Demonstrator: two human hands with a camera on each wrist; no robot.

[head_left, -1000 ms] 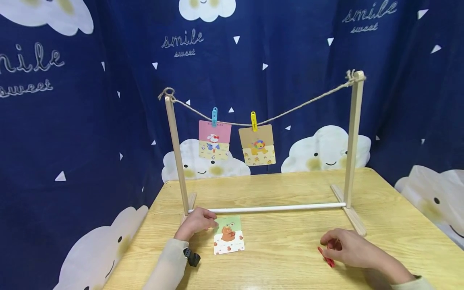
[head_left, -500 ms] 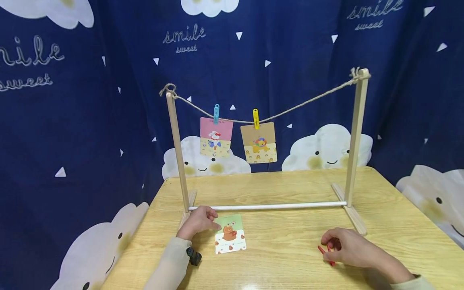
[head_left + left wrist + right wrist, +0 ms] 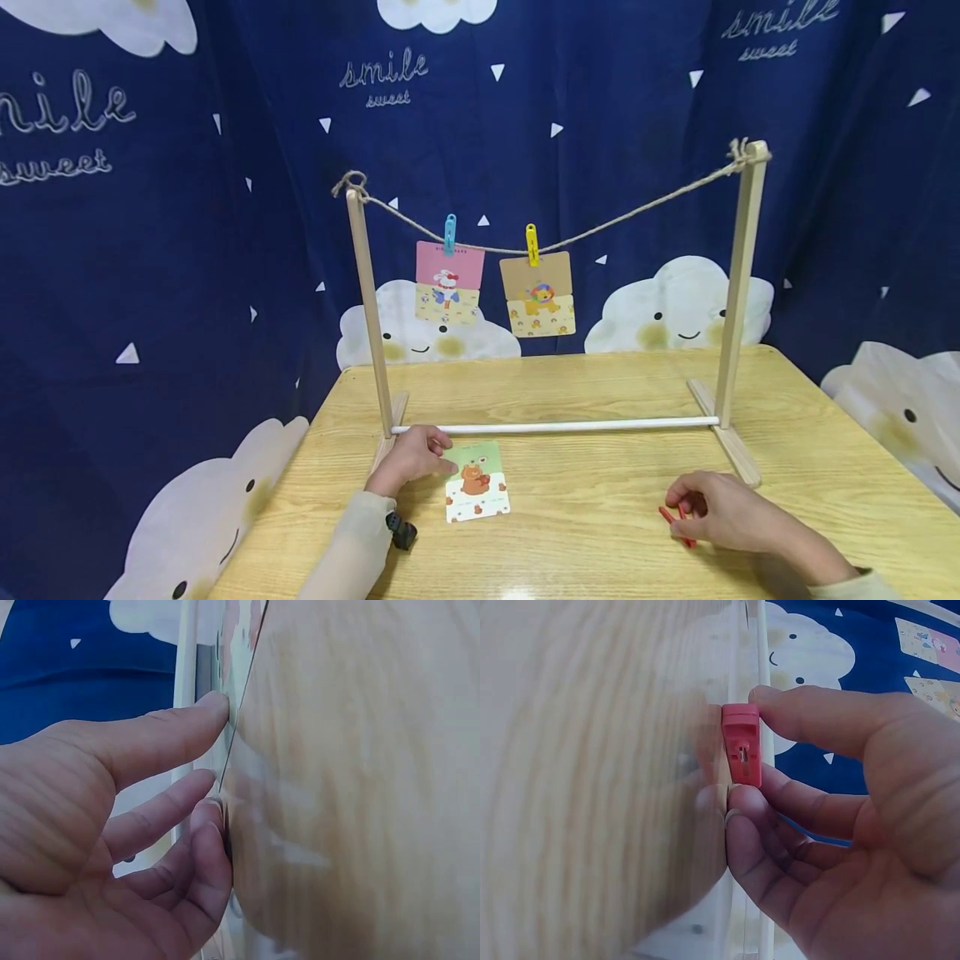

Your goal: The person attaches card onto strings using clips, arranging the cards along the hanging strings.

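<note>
My left hand (image 3: 416, 457) is at the left edge of a card with a bear on it (image 3: 477, 493), which lies on the table. In the left wrist view, the thumb (image 3: 214, 709) touches the card's face. The other fingers curve loosely beside its edge, apart from the thumb. On the right, my right hand (image 3: 723, 510) holds a small red clothespin (image 3: 742, 746) at the tabletop. Its thumb is at one end and its fingertips at the other, as the right wrist view shows. Part of the clothespin is hidden by the hand in the head view.
A wooden stand with a left post (image 3: 367, 308), right post (image 3: 738, 292) and white crossbar (image 3: 570, 427) holds a sagging twine line (image 3: 637, 215). From it hang a pink rabbit card (image 3: 450, 267) on a blue clothespin (image 3: 450, 233) and a brown lion card (image 3: 525, 279) on a yellow clothespin (image 3: 532, 245).
The left thumb has moved slightly right onto the bear card's edge. In the right fingers, the red clothespin has turned, so two red prongs show apart. The view has tilted slightly.
</note>
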